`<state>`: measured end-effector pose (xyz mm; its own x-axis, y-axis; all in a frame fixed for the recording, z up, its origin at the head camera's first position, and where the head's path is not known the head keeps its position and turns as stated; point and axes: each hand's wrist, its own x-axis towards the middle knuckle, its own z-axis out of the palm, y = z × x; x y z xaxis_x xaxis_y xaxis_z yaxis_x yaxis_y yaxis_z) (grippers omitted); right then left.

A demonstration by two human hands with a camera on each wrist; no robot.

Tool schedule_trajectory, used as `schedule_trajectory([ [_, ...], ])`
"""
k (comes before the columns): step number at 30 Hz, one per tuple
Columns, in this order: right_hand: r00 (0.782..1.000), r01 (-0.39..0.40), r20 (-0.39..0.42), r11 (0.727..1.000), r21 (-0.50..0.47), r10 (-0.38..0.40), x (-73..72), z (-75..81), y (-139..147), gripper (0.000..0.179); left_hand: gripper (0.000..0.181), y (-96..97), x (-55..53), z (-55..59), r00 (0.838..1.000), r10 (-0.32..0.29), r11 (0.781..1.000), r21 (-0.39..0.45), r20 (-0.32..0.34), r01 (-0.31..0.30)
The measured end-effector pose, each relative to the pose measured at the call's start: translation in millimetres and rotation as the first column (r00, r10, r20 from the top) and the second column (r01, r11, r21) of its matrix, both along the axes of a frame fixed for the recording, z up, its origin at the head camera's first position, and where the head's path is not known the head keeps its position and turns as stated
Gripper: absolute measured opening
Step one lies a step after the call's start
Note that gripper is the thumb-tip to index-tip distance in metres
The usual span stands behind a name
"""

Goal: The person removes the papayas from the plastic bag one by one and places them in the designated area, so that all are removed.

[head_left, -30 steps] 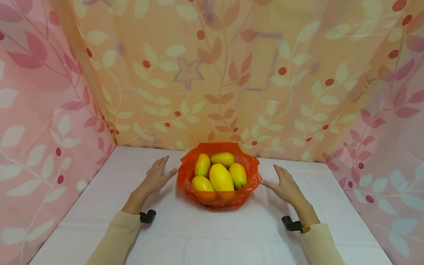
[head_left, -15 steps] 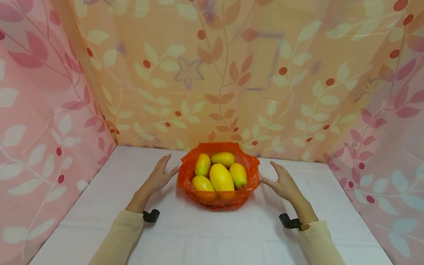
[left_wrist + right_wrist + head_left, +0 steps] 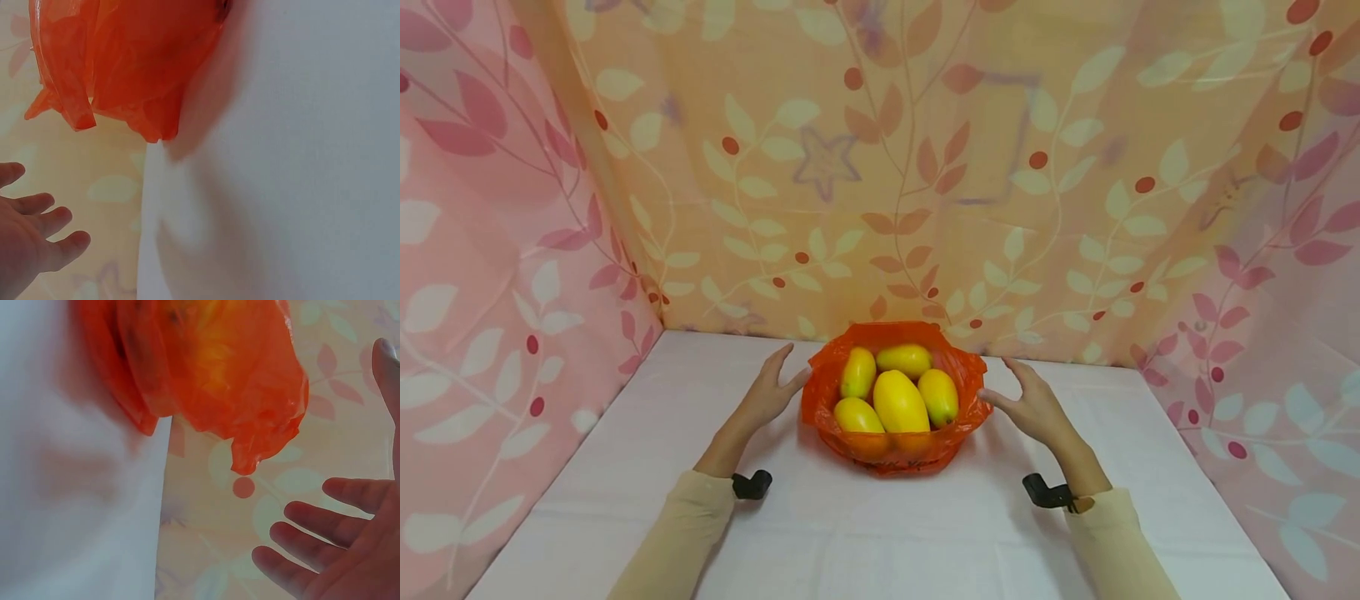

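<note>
Head view, and there's the orange-red plastic bag (image 3: 880,467), mouth wide open, sitting on the white cloth (image 3: 880,542) close to the floral curtain (image 3: 820,100). Five yellow mangoes (image 3: 901,402) nestle inside, the biggest in the middle, and dark lettering runs along the front, too creased to read. On one flank, the left hand (image 3: 767,393), spread, thumb pointing at the bag; on the other, the right hand (image 3: 1033,408), just as spread. Both thumb tips line up with the bag's edge; from here, contact is impossible to call. Beige sleeves (image 3: 677,525) and black wrist mounts (image 3: 752,485) sit behind them.

Over to the left wrist: the bag's crumpled rim juts in from the top, the left hand's parted fingers lie low at the edge, and a soft shadow falls on the cloth.

Right wrist now: a yellow glow through the plastic, and below it the right hand, four fingers fanned, thumb raised, curtain showing between hand and bag!
</note>
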<state>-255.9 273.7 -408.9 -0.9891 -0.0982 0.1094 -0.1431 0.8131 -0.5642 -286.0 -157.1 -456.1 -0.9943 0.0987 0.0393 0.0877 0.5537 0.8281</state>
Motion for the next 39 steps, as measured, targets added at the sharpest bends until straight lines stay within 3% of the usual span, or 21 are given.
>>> schedule_trajectory([
  [5, 0.997, -0.046, -0.057, 0.997, -0.059, 0.042, -0.6, 4.2, -5, 0.092, 0.087, 6.1, -1.0, 2.2, 1.0, 0.003, 1.0, 0.021, 0.006, -0.003],
  [16, 0.993, -0.096, -0.071, 0.99, -0.105, 0.089, -5.6, 10.6, -23, 0.081, 0.088, 12.5, -3.7, 5.6, 0.999, -0.02, 0.997, 0.08, 0.026, 0.018],
  [26, 0.993, -0.119, -0.042, 0.987, -0.112, 0.115, -9.6, 16.0, -39, 0.089, 0.087, 19.5, -3.5, 4.2, 0.999, -0.029, 0.994, 0.103, 0.033, 0.026],
  [39, 0.989, -0.147, -0.018, 0.987, -0.063, 0.146, -16.4, 25.8, -61, 0.094, 0.085, 24.1, -8.3, 3.6, 0.998, -0.052, 0.994, 0.095, -0.03, 0.054],
])
